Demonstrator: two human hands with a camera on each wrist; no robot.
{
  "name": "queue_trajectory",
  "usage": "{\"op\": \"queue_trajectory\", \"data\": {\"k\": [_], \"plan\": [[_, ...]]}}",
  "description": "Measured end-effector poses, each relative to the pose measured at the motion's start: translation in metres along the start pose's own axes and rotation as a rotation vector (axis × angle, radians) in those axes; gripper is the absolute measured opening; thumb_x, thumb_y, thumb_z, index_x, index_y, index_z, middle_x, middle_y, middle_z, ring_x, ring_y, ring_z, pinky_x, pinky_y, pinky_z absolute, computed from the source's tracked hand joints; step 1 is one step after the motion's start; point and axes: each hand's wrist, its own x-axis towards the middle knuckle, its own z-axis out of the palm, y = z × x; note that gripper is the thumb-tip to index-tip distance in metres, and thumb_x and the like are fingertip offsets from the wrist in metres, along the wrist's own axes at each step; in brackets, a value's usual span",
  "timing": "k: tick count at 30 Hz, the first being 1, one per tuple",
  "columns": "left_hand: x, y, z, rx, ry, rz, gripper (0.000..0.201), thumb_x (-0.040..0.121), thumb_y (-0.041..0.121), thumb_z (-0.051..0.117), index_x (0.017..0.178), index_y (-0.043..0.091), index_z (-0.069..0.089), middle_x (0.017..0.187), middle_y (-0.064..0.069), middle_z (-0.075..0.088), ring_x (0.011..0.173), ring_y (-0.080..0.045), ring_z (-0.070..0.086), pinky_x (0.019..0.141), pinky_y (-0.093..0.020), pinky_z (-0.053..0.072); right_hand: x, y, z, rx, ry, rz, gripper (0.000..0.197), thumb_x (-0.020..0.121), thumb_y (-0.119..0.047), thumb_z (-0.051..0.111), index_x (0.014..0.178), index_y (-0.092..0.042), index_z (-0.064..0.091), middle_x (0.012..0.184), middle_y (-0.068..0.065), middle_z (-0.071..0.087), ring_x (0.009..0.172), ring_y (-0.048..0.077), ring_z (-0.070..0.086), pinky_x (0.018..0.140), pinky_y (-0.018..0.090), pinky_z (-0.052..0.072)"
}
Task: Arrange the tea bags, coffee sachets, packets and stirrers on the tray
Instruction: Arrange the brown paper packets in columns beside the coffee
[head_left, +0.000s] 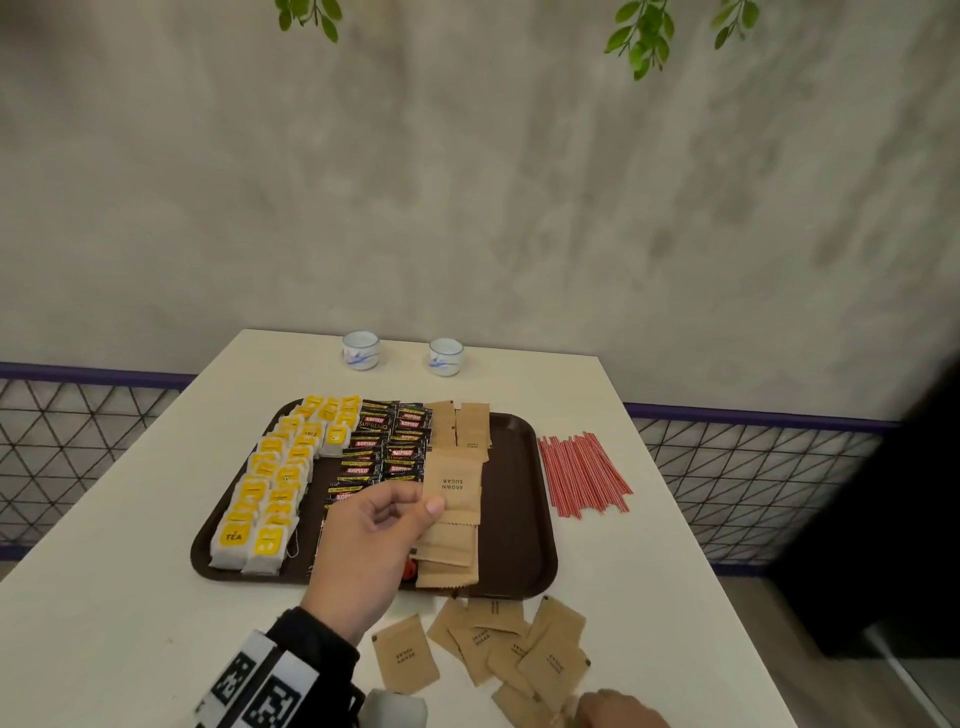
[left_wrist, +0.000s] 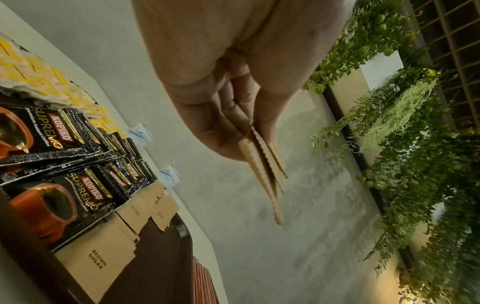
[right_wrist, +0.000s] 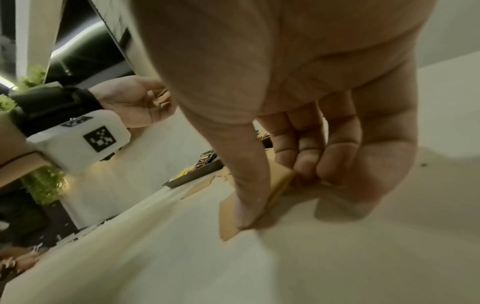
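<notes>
Head view looks down over the tray (head_left: 514, 519); wrist views sit close, sharing it.

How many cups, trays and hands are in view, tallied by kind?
Blue-patterned cups: 2
Tray: 1
Hands: 2, the left hand holding brown sugar packets, the right hand pinching another packet
Total: 5

L sleeve (head_left: 317, 642): black | wrist cam box (right_wrist: 78, 139): white w/ black square markers
</notes>
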Motion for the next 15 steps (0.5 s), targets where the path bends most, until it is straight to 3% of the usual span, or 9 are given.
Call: {"op": "queue_trajectory", "data": {"k": [2,4,5,7,8,9,11,13,15], "plan": [[-0.001,0.002,0.000,0.005,-0.008,0.004,0.007,0.083,0.014,0.069,0.088,0.011,0.073,0.086,-0.004,0.075,0.084,-0.018,0.070,0.080,-0.035,0.057,-0.020,-0.011,-0.021,0.098,0.010,-0.018,0.036,0.106,-0.029,0.026,0.096,-0.011,0.056,0.123,0.000,0.046,0.125,0.009,0.045,0.096,0.012,0.032],[0.000,0.003,-0.001,0.009,-0.018,0.011,0.008,0.083,0.014,0.069,0.088,0.011,0.073,0.087,-0.006,0.075,0.085,-0.019,0.070,0.081,-0.037,0.057,-0.029,-0.018,-0.050,0.170,0.021,0.015,0.033,0.104,-0.024,0.031,0.099,-0.008,0.059,0.122,0.000,0.051,0.130,0.014,0.044,0.098,0.012,0.032],[0.001,0.004,-0.002,0.009,-0.020,0.013,0.008,0.083,0.014,0.070,0.088,0.010,0.073,0.087,-0.006,0.075,0.085,-0.019,0.070,0.082,-0.038,0.057,-0.034,-0.026,-0.067,0.220,0.019,0.024,0.029,0.101,-0.022,0.037,0.094,-0.010,0.063,0.111,-0.004,0.058,0.122,0.013,0.051,0.092,0.012,0.036],[0.002,0.006,-0.002,0.006,-0.023,0.016,0.008,0.083,0.013,0.069,0.088,0.010,0.073,0.087,-0.005,0.075,0.084,-0.019,0.071,0.081,-0.039,0.057,-0.034,-0.026,-0.087,0.312,0.042,-0.134,0.020,0.086,-0.020,0.054,0.066,-0.016,0.058,0.073,-0.008,0.056,0.076,0.006,0.058,0.070,0.013,0.044],[0.004,0.007,-0.003,0.010,-0.022,0.021,0.007,0.083,0.013,0.069,0.088,0.010,0.073,0.086,-0.005,0.075,0.084,-0.018,0.071,0.081,-0.038,0.057,-0.032,-0.027,-0.098,0.390,0.087,-0.221,0.018,0.081,-0.019,0.062,0.066,-0.009,0.059,0.066,-0.003,0.056,0.063,0.005,0.053,0.067,0.023,0.049],[0.005,0.008,-0.003,0.017,-0.022,0.029,0.006,0.083,0.013,0.069,0.087,0.011,0.073,0.086,-0.005,0.075,0.083,-0.018,0.071,0.081,-0.039,0.057,-0.030,-0.030,-0.109,0.487,0.138,-0.292,0.015,0.080,-0.018,0.067,0.072,-0.007,0.063,0.067,-0.002,0.059,0.062,0.005,0.053,0.066,0.030,0.050],[0.008,0.008,-0.001,0.043,-0.015,0.039,0.006,0.083,0.013,0.069,0.087,0.012,0.073,0.085,-0.005,0.075,0.082,-0.018,0.071,0.081,-0.040,0.057,-0.024,-0.041,-0.137,0.678,0.174,-0.396,0.002,0.088,-0.014,0.066,0.087,-0.014,0.068,0.079,-0.006,0.068,0.070,0.006,0.061,0.065,0.026,0.050],[0.012,0.006,-0.001,0.068,-0.002,0.035,0.008,0.083,0.017,0.070,0.089,0.013,0.072,0.085,-0.007,0.074,0.083,-0.019,0.070,0.084,-0.044,0.056,-0.016,-0.055,-0.165,0.835,0.221,-0.468,0.013,0.092,-0.010,0.060,0.097,-0.021,0.066,0.089,-0.004,0.070,0.079,0.010,0.065,0.069,0.027,0.053],[0.016,0.004,-0.002,0.107,0.005,0.042,0.012,0.081,0.024,0.072,0.090,0.016,0.072,0.086,-0.009,0.073,0.085,-0.022,0.069,0.085,-0.048,0.055,-0.014,-0.070,-0.187,0.930,0.302,-0.500,0.012,0.093,-0.007,0.059,0.100,-0.016,0.062,0.094,0.005,0.070,0.076,0.015,0.066,0.071,0.031,0.056]]}}
